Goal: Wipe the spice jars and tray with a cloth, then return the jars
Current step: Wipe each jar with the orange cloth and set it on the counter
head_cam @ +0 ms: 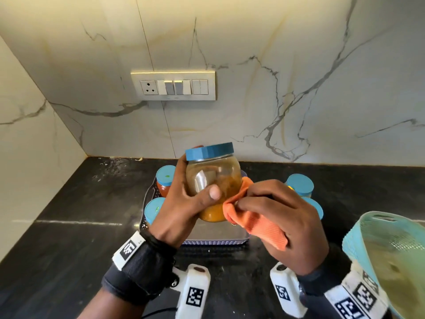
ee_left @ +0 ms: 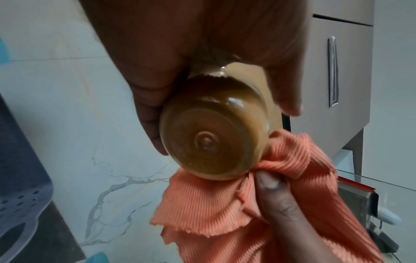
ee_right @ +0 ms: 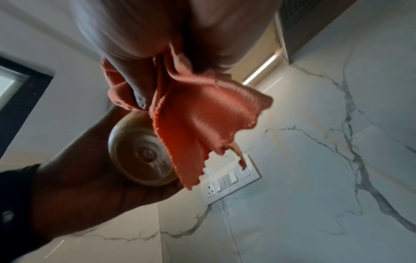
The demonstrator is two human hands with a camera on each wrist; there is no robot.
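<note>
My left hand (head_cam: 184,203) grips a clear spice jar (head_cam: 212,178) with a blue lid and yellow powder, held up above the tray (head_cam: 216,242). Its round base (ee_left: 211,140) faces the left wrist camera and shows in the right wrist view as the jar base (ee_right: 139,156). My right hand (head_cam: 276,217) holds an orange ribbed cloth (head_cam: 255,224) bunched against the jar's right lower side; the cloth (ee_left: 225,204) (ee_right: 198,124) hangs loose below. Two blue-lidded jars (head_cam: 164,180) (head_cam: 153,209) stand in the tray's left side. Two more jars (head_cam: 299,184) stand on the counter to the right.
The black counter (head_cam: 69,226) meets a marble wall with a switch panel (head_cam: 173,85). A turquoise plastic basket (head_cam: 391,249) sits close at the lower right. Bare counter lies to the left of the tray.
</note>
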